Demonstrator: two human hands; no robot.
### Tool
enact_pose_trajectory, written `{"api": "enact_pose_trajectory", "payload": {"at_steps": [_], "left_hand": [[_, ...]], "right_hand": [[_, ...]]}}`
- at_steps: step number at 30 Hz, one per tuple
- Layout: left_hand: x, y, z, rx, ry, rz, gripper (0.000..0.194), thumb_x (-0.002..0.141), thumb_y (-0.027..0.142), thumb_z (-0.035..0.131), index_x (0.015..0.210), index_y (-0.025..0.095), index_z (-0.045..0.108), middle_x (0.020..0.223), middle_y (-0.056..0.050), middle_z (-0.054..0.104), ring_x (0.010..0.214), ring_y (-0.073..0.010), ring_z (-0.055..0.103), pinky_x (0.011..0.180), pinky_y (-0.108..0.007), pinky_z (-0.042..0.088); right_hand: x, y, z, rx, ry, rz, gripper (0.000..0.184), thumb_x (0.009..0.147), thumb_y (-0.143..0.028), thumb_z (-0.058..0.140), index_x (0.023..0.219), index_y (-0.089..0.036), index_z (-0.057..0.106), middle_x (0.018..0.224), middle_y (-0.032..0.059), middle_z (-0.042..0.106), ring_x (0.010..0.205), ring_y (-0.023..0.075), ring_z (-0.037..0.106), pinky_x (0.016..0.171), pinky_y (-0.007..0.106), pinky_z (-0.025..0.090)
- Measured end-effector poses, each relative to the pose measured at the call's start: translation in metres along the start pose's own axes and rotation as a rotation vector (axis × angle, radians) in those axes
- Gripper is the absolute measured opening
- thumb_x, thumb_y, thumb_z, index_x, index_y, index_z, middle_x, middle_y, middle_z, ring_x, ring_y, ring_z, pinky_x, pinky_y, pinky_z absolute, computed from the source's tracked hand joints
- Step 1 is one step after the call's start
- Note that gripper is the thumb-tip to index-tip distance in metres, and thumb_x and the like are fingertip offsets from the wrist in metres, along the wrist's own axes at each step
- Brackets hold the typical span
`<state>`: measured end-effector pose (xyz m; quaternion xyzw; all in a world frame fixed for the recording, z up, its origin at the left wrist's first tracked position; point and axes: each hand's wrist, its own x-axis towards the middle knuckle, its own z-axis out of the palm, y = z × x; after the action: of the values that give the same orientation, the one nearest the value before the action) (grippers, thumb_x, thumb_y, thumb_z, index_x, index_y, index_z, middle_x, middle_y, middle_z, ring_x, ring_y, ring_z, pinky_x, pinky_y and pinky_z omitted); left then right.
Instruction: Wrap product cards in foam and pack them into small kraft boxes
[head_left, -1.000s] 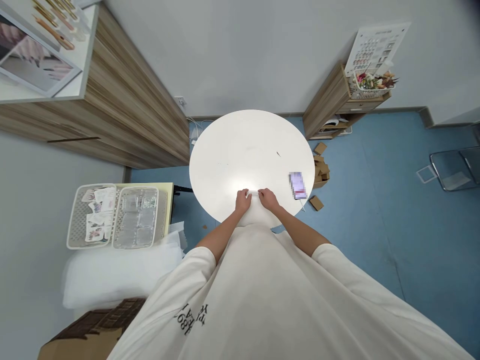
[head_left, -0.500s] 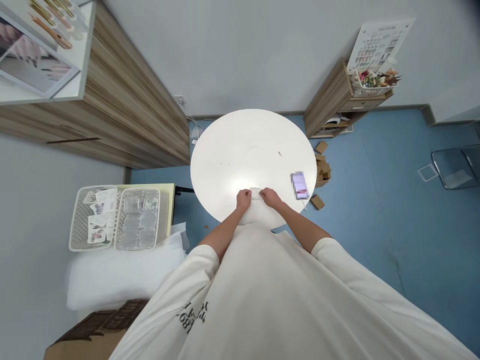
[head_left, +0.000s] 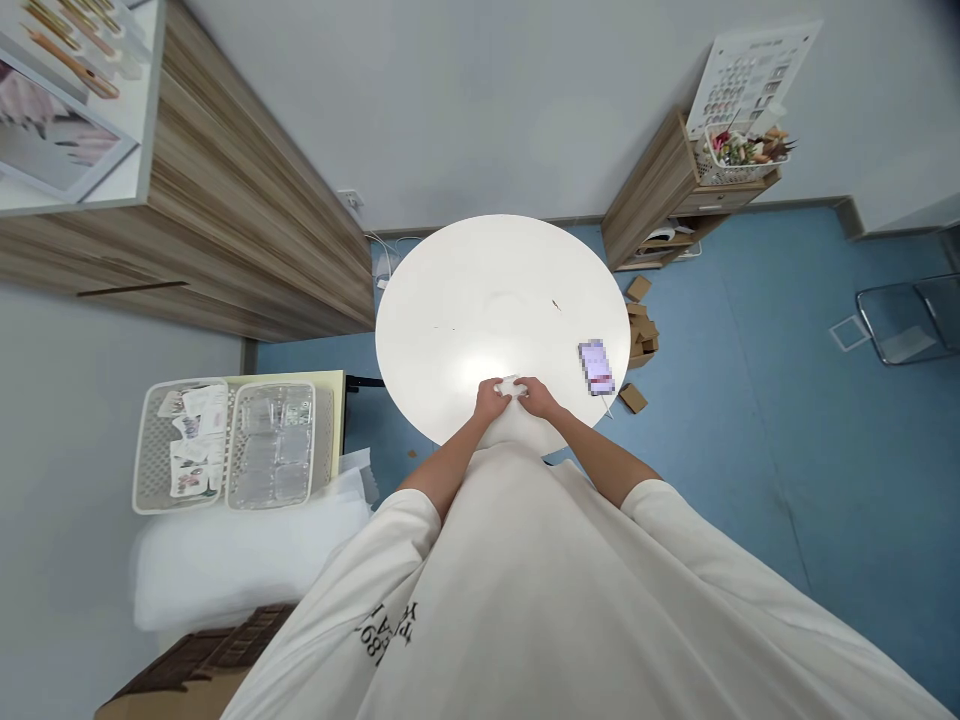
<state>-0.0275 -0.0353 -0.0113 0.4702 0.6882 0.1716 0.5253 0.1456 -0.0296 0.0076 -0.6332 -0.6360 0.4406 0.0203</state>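
Observation:
My left hand (head_left: 490,399) and my right hand (head_left: 538,398) are close together over the near edge of the round white table (head_left: 480,260). Between them is a small, soft white sheet (head_left: 511,387), bunched up; whether it is tissue or cloth I cannot make out. Fingers of both hands are closed on its two sides. To the right on the tabletop lies a phone (head_left: 596,367), its lit screen blurred, with a white cable at its lower end. A few small dark marks show on the table.
White baskets (head_left: 234,440) with packets and clear boxes stand at the left, beside a white padded bundle (head_left: 225,560). A tall wooden cabinet (head_left: 277,200) rises at the back left. Cardboard boxes (head_left: 641,335) sit on the floor right of the table, near a small wooden cabinet (head_left: 645,190).
My hands have drawn slightly closer together, and the white sheet, stretched flat between them before, is now bunched. The whole view has shifted a little.

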Motion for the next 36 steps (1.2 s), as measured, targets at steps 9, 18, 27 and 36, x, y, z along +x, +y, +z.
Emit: {"api": "enact_pose_trajectory", "payload": {"at_steps": [9,18,27,36], "left_hand": [[0.002,0.0,-0.014,0.06,0.029,0.082,0.025,0.094,0.029,0.066,0.115,0.016,0.071,0.133,-0.013,0.062,0.1,-0.0211,0.067,0.102,-0.038,0.05],[-0.002,0.003,-0.019,0.013,0.058,0.061,0.022,0.096,0.038,0.061,0.102,0.021,0.075,0.114,-0.008,0.074,0.104,-0.0248,0.067,0.099,-0.039,0.05],[-0.005,0.001,-0.024,-0.029,0.056,0.067,0.026,0.093,0.04,0.063,0.106,0.022,0.076,0.119,-0.007,0.074,0.109,-0.0239,0.067,0.103,-0.039,0.048],[-0.007,0.007,-0.026,0.013,0.048,0.086,0.027,0.095,0.041,0.059,0.099,0.023,0.078,0.101,-0.006,0.077,0.101,-0.0261,0.068,0.096,-0.039,0.051]], "right_hand": [[0.009,-0.012,-0.018,-0.121,-0.072,-0.106,0.036,0.101,-0.018,0.045,0.126,-0.02,0.07,0.129,0.0085,0.07,0.124,0.0243,0.061,0.101,0.032,0.046],[0.009,-0.032,-0.037,-0.249,-0.117,-0.195,0.029,0.101,-0.025,0.048,0.11,-0.023,0.075,0.107,0.0071,0.076,0.102,0.0252,0.066,0.087,0.031,0.045],[0.01,-0.031,-0.042,-0.194,-0.149,-0.207,0.034,0.1,-0.019,0.046,0.118,-0.024,0.074,0.111,0.005,0.075,0.104,0.0227,0.066,0.088,0.03,0.045],[0.014,-0.032,-0.044,-0.289,-0.193,-0.245,0.029,0.099,-0.021,0.047,0.109,-0.023,0.074,0.104,0.0073,0.073,0.099,0.0241,0.064,0.085,0.031,0.042]]}}
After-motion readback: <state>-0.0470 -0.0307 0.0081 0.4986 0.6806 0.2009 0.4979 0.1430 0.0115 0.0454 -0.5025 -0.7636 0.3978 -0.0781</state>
